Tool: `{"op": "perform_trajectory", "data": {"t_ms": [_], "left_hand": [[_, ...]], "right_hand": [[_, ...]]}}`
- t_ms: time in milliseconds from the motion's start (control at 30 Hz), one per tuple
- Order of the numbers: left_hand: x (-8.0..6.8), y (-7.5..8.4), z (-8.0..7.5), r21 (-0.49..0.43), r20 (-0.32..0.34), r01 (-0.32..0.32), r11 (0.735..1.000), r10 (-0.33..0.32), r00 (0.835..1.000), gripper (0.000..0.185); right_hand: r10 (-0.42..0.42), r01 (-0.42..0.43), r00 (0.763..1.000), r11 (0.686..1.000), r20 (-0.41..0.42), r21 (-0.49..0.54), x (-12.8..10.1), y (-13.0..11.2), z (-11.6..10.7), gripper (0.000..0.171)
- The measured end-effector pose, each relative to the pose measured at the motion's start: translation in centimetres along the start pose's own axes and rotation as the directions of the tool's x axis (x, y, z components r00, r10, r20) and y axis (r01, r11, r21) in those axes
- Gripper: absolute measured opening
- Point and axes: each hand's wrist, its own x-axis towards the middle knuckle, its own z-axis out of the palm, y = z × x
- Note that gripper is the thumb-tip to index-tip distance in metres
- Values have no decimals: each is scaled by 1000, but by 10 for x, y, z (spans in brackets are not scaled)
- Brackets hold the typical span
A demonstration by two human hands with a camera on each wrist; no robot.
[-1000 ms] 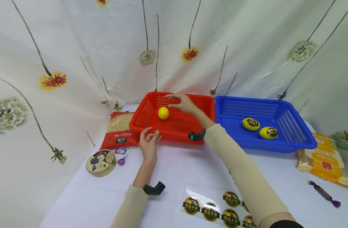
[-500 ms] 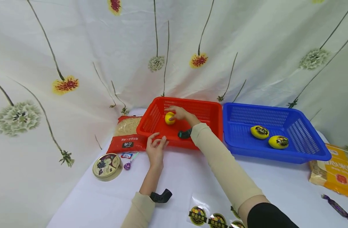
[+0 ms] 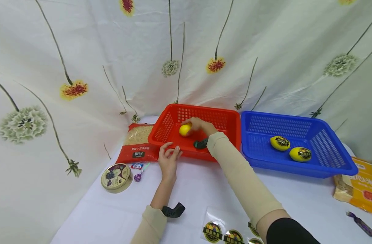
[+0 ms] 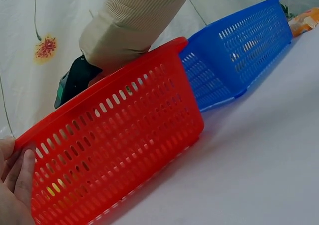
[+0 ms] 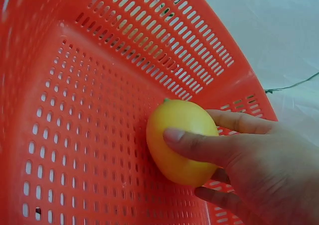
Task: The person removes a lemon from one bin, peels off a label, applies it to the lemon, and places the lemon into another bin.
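The right hand [image 3: 201, 126] is being held inside the red basket [image 3: 164, 130], its thumb and fingers curled round a yellow lemon [image 3: 185, 129]; in the right wrist view the thumb is being pressed across the front of the lemon [image 5: 180, 140] while the other fingers are being wrapped behind and beneath it, and the fruit is being kept close to the perforated floor of the basket near its far wall. The left hand [image 3: 169, 158] is being laid against the near wall of the red basket, fingers straight and relaxed, touching the rim without being curled round it; in the left wrist view only the fingertips [image 4: 22, 172] are being shown at the basket's corner. A blue basket [image 3: 326, 162] is being kept just beside the red one on its right, the two walls touching or nearly so, and two stickered lemons [image 3: 280, 143] [image 3: 300, 154] are being held in it, near each other. To the left of the red basket a red packet of noodles [image 3: 136, 144] is being shown, and nearer the person a round tin [image 3: 116, 177] with a purple lollipop [image 3: 140, 175] beside it. A sheet of round stickers [image 3: 225, 234] is lying at the near edge of the white table [image 3: 198, 189], and a yellow packet [image 3: 361, 189] and a purple wrapped sweet [image 3: 361, 225] are lying at the far right.
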Motion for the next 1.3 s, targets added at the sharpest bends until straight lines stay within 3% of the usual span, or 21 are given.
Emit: {"op": "perform_trajectory", "data": {"t_ms": [200, 367, 467, 600, 700, 833, 933, 1033, 1167, 1300], "left_hand": [[-3, -7, 9, 8, 15, -13, 1000, 13, 1000, 37], [-1, -7, 13, 1, 32, -36, 999, 36, 999, 36], [3, -6, 14, -3, 38, -60, 998, 60, 997, 37], [5, -4, 13, 0, 37, -68, 998, 68, 997, 38], [4, -4, 10, 14, 23, -54, 998, 53, 998, 38], [2, -3, 5, 26, -10, -42, 999, 42, 999, 39], [0, -3, 4, 25, -25, -38, 999, 39, 999, 38], [-1, -3, 5, 19, -32, -41, 999, 41, 999, 39], [-2, -5, 10, 12, -24, -58, 998, 58, 998, 40], [-1, -6, 12, 10, -19, -63, 998, 63, 998, 39]], "right_hand": [[-18, 19, 998, 1000, -60, 17, -18, 10, -9, 49], [-151, 161, 973, 986, -175, 43, -52, -2, -31, 51], [-261, 272, 925, 962, -275, 3, -84, -13, -46, 51], [-358, 371, 833, 927, -422, -53, -138, -27, -48, 52], [-385, 405, 778, 911, -497, -74, -185, -32, -34, 53], [-366, 389, 737, 917, -569, -86, -249, -23, -2, 51], [-299, 337, 725, 940, -620, -58, -287, -4, 24, 51], [-200, 262, 738, 965, -644, 1, -313, 19, 50, 52], [-81, 157, 757, 986, -649, 60, -330, 50, 81, 52], [-23, 90, 759, 993, -650, 70, -332, 66, 99, 52]]}}
